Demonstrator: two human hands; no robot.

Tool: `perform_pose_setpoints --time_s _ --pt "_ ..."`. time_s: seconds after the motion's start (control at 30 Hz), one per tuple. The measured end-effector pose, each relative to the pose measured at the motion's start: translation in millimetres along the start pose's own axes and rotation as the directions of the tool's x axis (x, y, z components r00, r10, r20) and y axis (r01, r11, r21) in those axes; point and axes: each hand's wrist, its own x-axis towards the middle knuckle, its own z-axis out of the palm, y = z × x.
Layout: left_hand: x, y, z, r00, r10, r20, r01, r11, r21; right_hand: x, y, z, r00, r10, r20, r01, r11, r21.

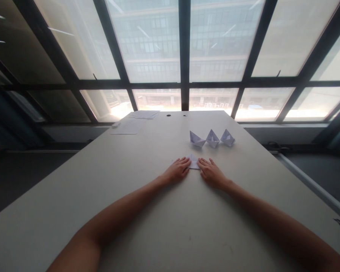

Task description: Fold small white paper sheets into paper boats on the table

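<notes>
A small piece of folded white paper [193, 163] lies on the white table, its outer ends covered by my hands. My left hand [178, 170] lies flat with fingers stretched out over the paper's left end. Over the right end, my right hand [211, 172] rests in the same way, fingers extended and pressing down. Just beyond and to the right stand three folded paper boats in a row: a left one [197, 140], a middle one [212, 139] and a right one [227, 138].
White paper sheets [144, 114] lie at the table's far left corner, with another sheet [125, 127] nearer. A round dark hole [168, 115] is set in the far part of the white table [147, 226]. Large framed windows rise behind it.
</notes>
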Motion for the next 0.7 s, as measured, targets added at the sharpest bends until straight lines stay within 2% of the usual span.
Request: perform_pose_setpoints --time_s 0.13,0.27,0.53,0.7 --pt "-3.6 7.4 -4.2 0.995 0.068 0.073 -0.072 0.996 0.055 -1.4 -11.0 3.4 1.0 0.003 -0.022 -0.003 1.0 -0.015" --pt "-5.3 10.6 -6.5 0.988 0.112 0.105 -0.116 0.993 0.037 -1.1 -13.1 7.2 0.999 -0.034 0.034 0.034 0.999 0.018" --pt "-3.8 7.8 -4.3 0.986 0.101 0.135 -0.104 0.994 0.017 1.9 -10.0 8.3 0.997 -0.022 0.077 0.019 0.999 0.044" --pt "-1.8 6.7 -3.2 0.985 0.087 0.152 -0.095 0.994 0.045 3.3 -10.4 8.9 0.996 0.034 0.087 -0.037 0.999 0.032"
